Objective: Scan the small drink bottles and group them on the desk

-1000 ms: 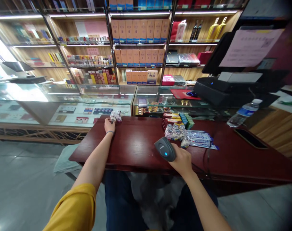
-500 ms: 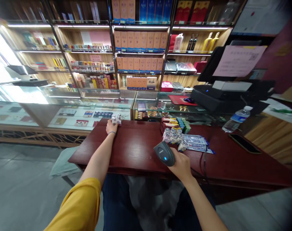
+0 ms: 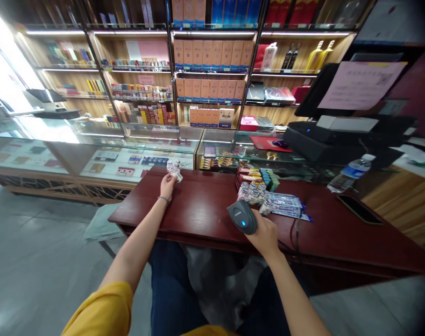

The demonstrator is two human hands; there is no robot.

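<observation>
Small clear bottles [image 3: 173,166] stand in a tight cluster at the far left edge of a dark red wooden table [image 3: 201,210], and the person's left hand [image 3: 167,186] reaches out to them. Its fingers are slightly curled and lie against the near side of the cluster; whether they close around any bottle cannot be told at this distance. On the near right part of the table, the right hand [image 3: 266,233] grips a grey barcode scanner [image 3: 242,217], fingers wrapped firmly around its handle, a blue light showing on its top. Just beyond the scanner lies a second group of small bottles [image 3: 252,192], with flat blue and white packets [image 3: 286,206] beside them on the right and red boxes [image 3: 248,175] stacked behind. Farther right on the table lies a dark phone [image 3: 359,209], and a plastic water bottle [image 3: 350,173] rests on its side. Glass display counters [image 3: 103,154] and lit shelves of boxed goods [image 3: 208,70] fill the far background.
</observation>
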